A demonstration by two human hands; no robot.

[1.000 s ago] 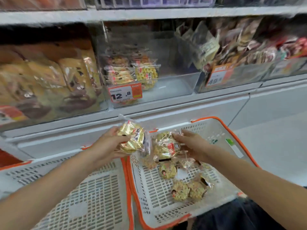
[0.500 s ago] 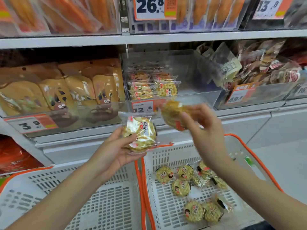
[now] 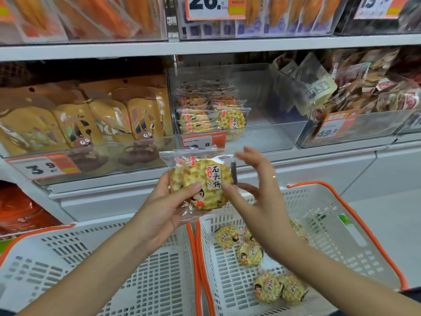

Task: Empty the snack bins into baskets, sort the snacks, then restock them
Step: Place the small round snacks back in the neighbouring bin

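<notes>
My left hand grips a stack of two yellow round cracker packets in clear wrap, held up in front of the shelf. My right hand is just right of the stack with its fingers spread and relaxed, the thumb touching the front packet's edge. Behind them a clear snack bin with a 12.8 price tag holds a few of the same crackers at its left side. Several more cracker packets lie in the right white basket. Nothing lies in the visible part of the left white basket.
Both baskets have orange rims and sit side by side below the shelf. Left of the clear bin are brown snack pouches with a 3.9 tag; to the right a bin of mixed dark packets. A shelf above carries orange packs.
My right hand brought its cracker packet across onto the one in my left hand and has let it go. Both hands rose from basket level; the view tilted up toward the shelf.
</notes>
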